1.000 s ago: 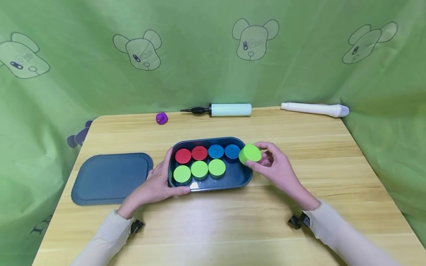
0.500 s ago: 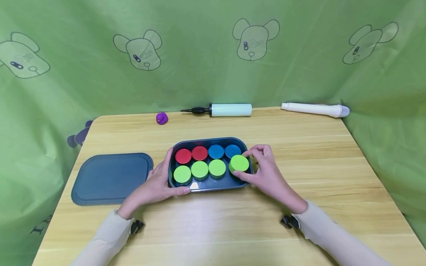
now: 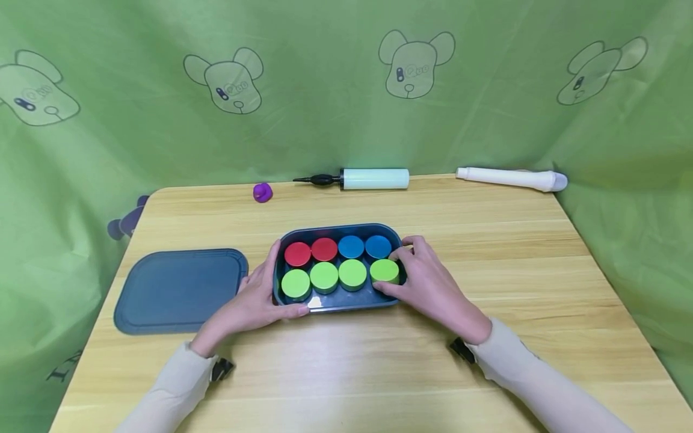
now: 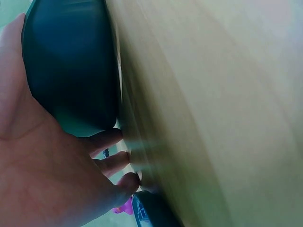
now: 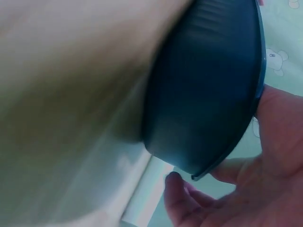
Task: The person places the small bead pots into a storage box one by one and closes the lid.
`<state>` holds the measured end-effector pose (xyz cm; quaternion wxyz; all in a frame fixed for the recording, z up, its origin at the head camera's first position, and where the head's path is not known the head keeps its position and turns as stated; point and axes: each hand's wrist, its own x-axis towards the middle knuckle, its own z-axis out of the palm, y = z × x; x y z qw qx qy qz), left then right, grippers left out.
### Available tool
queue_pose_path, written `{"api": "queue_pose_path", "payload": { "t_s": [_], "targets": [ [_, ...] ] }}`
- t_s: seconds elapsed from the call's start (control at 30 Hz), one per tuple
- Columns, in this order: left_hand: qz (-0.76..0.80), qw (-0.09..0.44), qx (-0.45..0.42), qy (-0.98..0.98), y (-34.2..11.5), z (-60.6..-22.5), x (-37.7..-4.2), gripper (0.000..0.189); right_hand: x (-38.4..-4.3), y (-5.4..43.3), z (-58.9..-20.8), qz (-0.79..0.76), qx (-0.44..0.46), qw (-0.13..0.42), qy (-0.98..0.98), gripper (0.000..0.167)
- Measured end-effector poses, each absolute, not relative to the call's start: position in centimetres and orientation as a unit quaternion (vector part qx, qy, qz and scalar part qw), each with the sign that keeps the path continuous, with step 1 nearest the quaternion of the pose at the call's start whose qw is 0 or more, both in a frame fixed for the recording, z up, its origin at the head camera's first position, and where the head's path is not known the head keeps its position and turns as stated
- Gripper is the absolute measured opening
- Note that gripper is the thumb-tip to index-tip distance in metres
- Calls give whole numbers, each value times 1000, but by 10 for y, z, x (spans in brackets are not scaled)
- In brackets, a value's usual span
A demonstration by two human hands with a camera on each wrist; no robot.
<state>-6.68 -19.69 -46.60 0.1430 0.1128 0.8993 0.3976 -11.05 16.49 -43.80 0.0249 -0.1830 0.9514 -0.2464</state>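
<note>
A dark blue rectangular box (image 3: pixel 335 305) with rounded corners lies on the table in the head view. Two red cylinders (image 3: pixel 298 254) and two blue cylinders (image 3: pixel 351 247) form its back row. In front stand three green cylinders (image 3: pixel 324 276), with a fourth green cylinder (image 3: pixel 385 272) at the right end. That rightmost one is pinched between thumb and fingers of my right hand (image 3: pixel 430 285), which reaches over the box's right rim. My left hand (image 3: pixel 257 300) holds the box's left end, thumb along the front side. Both wrist views show the box's outer wall (image 4: pixel 71 61).
Left of the box lies a flat dark blue lid (image 3: pixel 181 291). Along the table's back edge are a purple rubber duck (image 3: pixel 263 192), a hand pump (image 3: pixel 373 178) and a white wand-like stick (image 3: pixel 511 178). A green curtain (image 3: pixel 325 90) hangs behind.
My right hand has carried the green cylinder from above the box's right rim leftward and down into the right end of the front row. The left hand has stayed on the box.
</note>
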Motion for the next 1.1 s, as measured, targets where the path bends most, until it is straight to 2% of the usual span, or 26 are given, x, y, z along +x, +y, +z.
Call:
{"api": "queue_pose_path", "payload": {
  "t_s": [0.2, 0.47, 0.6, 0.8, 1.1],
  "targets": [
    [398, 141, 114, 899, -196, -467, -67, 140, -113, 160, -429, -203, -179, 51, 961, 58],
    [395, 140, 117, 900, -195, -466, -68, 140, -113, 162, -427, -194, -190, 43, 961, 69],
    [393, 127, 119, 903, -195, -464, -64, 140, -111, 172, -432, -235, -206, 54, 948, 84],
    [368, 88, 124, 917, -200, -458, -56, 138, -119, 191, -442, -291, -223, 109, 924, 118],
    [427, 35, 118, 896, -225, -461, -35, 97, -133, 209, -443, -313, -270, 175, 893, 134]
  ]
}}
